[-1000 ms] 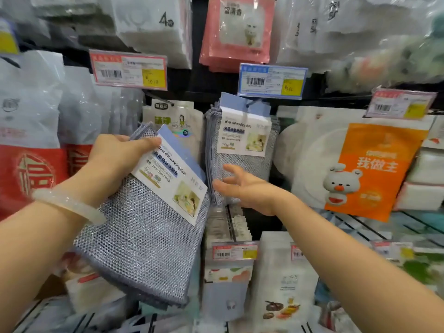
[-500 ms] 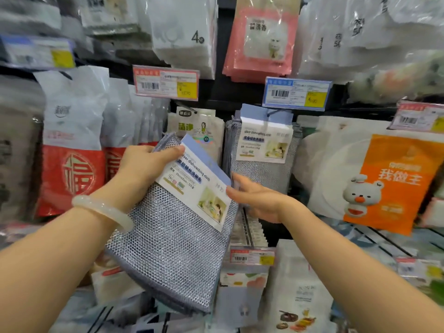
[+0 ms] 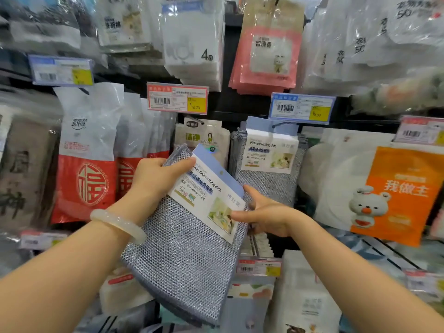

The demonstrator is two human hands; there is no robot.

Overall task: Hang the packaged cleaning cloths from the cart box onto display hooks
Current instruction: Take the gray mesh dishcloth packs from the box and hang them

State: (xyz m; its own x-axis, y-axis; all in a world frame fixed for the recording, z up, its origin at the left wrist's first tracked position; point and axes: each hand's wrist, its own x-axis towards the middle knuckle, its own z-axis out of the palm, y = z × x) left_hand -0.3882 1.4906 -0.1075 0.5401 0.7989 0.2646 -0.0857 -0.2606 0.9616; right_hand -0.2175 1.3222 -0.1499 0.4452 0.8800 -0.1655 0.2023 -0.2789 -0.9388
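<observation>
A pack of silver mesh dishwashing cloths (image 3: 189,255) with a white and blue card label is tilted in front of the shelf. My left hand (image 3: 156,181) grips its upper left corner, thumb on the label. My right hand (image 3: 262,212) pinches the label's right edge between thumb and fingers. Several identical packs (image 3: 269,169) hang on a display hook (image 3: 280,124) behind and to the right, under a blue price tag (image 3: 301,109).
Hanging goods crowd the wall: red and white bags (image 3: 86,150) on the left, pink packs (image 3: 269,51) above, an orange bear pack (image 3: 394,193) on the right. A red price tag (image 3: 177,98) juts out above my left hand. More packages fill the lower rows.
The view has tilted up and shifted so the shelf sits lower and to the right. My right hand has closed in from open air onto the label's right edge.
</observation>
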